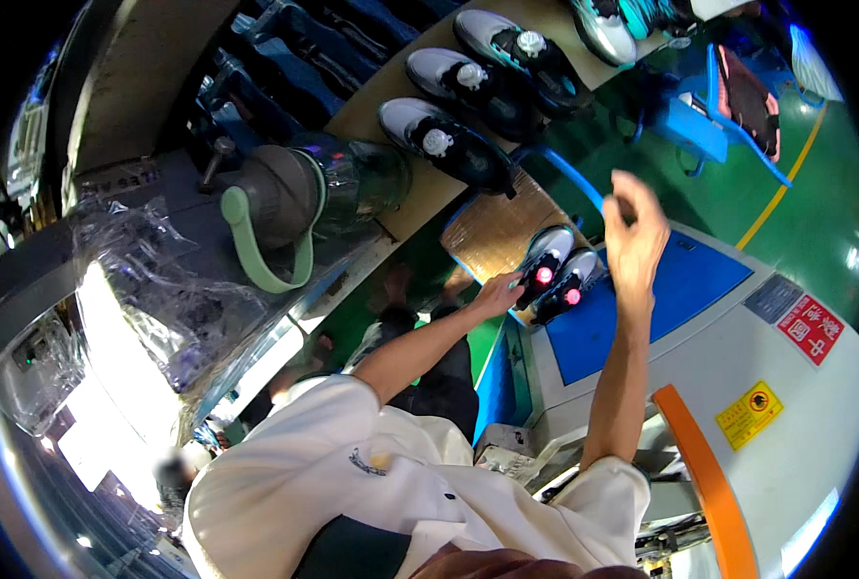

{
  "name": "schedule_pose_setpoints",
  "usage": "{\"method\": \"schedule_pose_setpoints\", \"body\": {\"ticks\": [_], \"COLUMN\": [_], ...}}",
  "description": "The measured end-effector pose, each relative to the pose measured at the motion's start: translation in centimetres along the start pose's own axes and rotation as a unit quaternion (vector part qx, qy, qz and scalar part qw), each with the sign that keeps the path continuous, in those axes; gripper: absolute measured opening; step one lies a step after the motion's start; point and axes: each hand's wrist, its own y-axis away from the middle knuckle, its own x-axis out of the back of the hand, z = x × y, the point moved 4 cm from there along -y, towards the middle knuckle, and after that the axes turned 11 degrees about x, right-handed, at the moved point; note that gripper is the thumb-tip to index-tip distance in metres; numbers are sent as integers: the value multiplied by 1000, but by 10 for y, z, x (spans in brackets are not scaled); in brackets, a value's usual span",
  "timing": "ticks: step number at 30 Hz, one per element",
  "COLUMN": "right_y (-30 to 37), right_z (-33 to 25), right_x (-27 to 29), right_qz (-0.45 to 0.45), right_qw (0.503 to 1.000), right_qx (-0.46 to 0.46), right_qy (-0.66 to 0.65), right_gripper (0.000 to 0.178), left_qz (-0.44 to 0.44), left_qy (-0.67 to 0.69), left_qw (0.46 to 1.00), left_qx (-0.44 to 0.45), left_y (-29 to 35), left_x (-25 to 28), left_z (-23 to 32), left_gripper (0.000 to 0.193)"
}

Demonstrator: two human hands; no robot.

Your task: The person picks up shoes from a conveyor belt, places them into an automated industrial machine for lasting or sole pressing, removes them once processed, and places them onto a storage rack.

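Observation:
Two grey and black shoes [557, 272] with glowing red dials stand side by side on the blue pad [641, 304] of a grey machine. My left hand [500, 289] touches the heel of the left shoe of the pair. My right hand [635, 232] hovers above and to the right of the pair, fingers loosely curled, holding nothing that I can see. My white sleeves fill the lower middle.
Three more shoes [449, 140] with white dials lie on a tan conveyor belt [371, 116] above. A wooden board [492, 232] lies left of the pair. An orange bar [704, 482] crosses the machine. A blue chair [728, 106] stands on the green floor.

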Motion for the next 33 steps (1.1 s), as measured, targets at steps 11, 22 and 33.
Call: {"method": "schedule_pose_setpoints", "body": {"ticks": [11,22,33], "right_y": [-173,-279,-262], "right_z": [-41,41,14], "right_x": [-53,-73,-85], "right_qz": [-4,-16,74], "right_qw": [975,941,944], "right_qx": [165,171,261], "right_qy": [150,291,186], "right_gripper": [18,68,54], "left_qz": [55,135,260], "left_qy": [488,503,341], "left_qw": [869,853,902], "left_qx": [66,-42,-46], "left_y": [87,64,43], "left_x": [135,180,184], "left_z": [131,177,173], "left_gripper": [54,60,65]}}
